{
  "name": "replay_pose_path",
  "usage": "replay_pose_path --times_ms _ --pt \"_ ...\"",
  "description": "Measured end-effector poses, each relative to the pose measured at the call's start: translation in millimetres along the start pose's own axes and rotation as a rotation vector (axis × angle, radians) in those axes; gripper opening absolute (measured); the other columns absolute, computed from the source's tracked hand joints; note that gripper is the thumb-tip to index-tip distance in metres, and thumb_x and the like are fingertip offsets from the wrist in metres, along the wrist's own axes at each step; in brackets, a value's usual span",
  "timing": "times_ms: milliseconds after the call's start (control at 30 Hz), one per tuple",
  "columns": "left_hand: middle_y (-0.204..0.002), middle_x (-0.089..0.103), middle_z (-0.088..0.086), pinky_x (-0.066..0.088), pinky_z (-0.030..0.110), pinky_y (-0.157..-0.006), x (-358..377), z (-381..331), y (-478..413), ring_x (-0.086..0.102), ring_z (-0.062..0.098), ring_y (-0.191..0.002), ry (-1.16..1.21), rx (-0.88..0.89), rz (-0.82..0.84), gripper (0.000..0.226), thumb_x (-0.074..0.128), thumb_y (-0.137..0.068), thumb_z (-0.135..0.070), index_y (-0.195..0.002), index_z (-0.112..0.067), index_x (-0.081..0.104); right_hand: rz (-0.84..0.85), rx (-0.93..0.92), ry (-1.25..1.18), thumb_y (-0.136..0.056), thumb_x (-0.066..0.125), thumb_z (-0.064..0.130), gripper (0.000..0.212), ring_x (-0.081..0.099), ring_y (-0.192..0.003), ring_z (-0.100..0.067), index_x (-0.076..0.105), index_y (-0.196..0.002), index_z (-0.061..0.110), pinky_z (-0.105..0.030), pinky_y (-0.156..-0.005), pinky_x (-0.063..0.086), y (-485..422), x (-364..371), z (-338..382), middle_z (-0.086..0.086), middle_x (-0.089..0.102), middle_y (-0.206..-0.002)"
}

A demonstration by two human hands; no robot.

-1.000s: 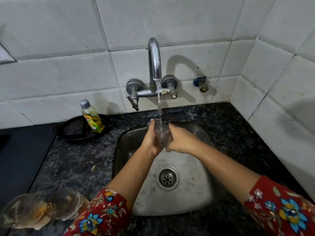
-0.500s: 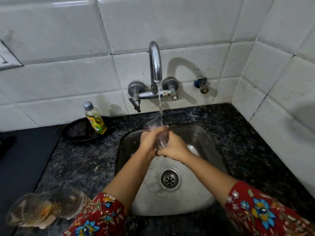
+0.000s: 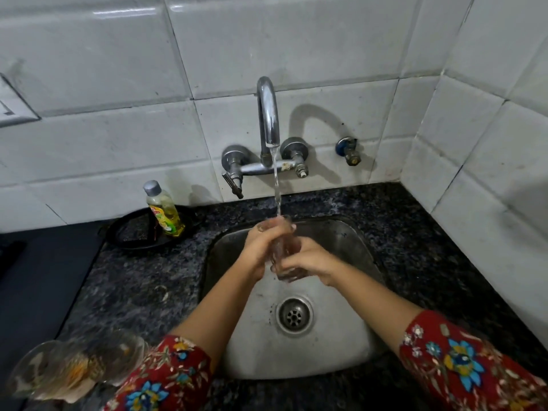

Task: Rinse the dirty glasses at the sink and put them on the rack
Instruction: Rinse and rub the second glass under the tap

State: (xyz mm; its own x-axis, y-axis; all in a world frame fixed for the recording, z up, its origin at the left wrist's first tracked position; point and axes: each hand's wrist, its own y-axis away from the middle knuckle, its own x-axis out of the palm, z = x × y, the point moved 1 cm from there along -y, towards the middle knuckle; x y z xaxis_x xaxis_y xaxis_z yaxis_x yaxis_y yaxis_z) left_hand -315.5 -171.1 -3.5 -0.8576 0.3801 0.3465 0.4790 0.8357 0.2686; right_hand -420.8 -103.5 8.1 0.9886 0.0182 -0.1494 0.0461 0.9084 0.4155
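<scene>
Two hands hold one glass (image 3: pixel 283 258) over the rear of the sink (image 3: pixel 350 241), its front half open: left hand (image 3: pixel 261 247) wraps the mouth, right hand (image 3: pixel 310 262) the base. Clear, wet under the tap (image 3: pixel 268 114).

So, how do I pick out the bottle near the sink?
Find the steel sink in the dark counter. Left of it, by the tiled wall, sits a round black tray. On it stands the bottle: yellowish liquid, grey cap, the only capped container there.
</scene>
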Motion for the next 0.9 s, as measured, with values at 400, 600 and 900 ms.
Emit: replay_pose_path --times_ms 400,600,900 --pt "-0.125 0.059 -0.006 0.049 0.029 -0.098 -1.1 -5.6 16.6 0.059 0.011 -0.117 -0.434 0.210 0.297 0.070 0.077 -0.073 -0.001 -0.133 -0.022 0.046 -0.112 -0.138 -0.135 -0.069 0.066 -0.018 0.056 0.064 -0.086 -0.017 0.054 -0.112 0.016 -0.037 -0.073 0.057 -2.1 -2.1 -8.7 -0.001 0.065 -0.098" --pt "-0.112 0.068 -0.002 0.049 0.029 -0.093 -19.3 -3.2 14.4 0.064 0.009 -0.104 -0.308 0.195 0.136 0.054 0.079 -0.072 -0.007 -0.119 -0.023 0.058 -0.048 -0.074 -0.027 -0.067 0.068 -0.011 0.056 0.064 -0.073 -0.015 0.053 -0.113 0.018 -0.029 -0.062 0.055 -9.2 6.8 -2.8 -0.002 0.066 -0.085" --pt "-0.108 0.068 0.004 0.056 0.041 -0.085 -19.5 14.6 18.5 0.068 0.023 -0.101 -0.391 0.200 0.081 0.056 0.078 -0.075 -0.033 -0.124 -0.019 0.058 -0.060 -0.001 0.306 -0.063 0.077 0.008 0.060 0.061 -0.098 -0.023 0.044 -0.112 0.015 -0.040 -0.077 0.055 1.6 -17.1 -12.3 -0.007 0.060 -0.106"
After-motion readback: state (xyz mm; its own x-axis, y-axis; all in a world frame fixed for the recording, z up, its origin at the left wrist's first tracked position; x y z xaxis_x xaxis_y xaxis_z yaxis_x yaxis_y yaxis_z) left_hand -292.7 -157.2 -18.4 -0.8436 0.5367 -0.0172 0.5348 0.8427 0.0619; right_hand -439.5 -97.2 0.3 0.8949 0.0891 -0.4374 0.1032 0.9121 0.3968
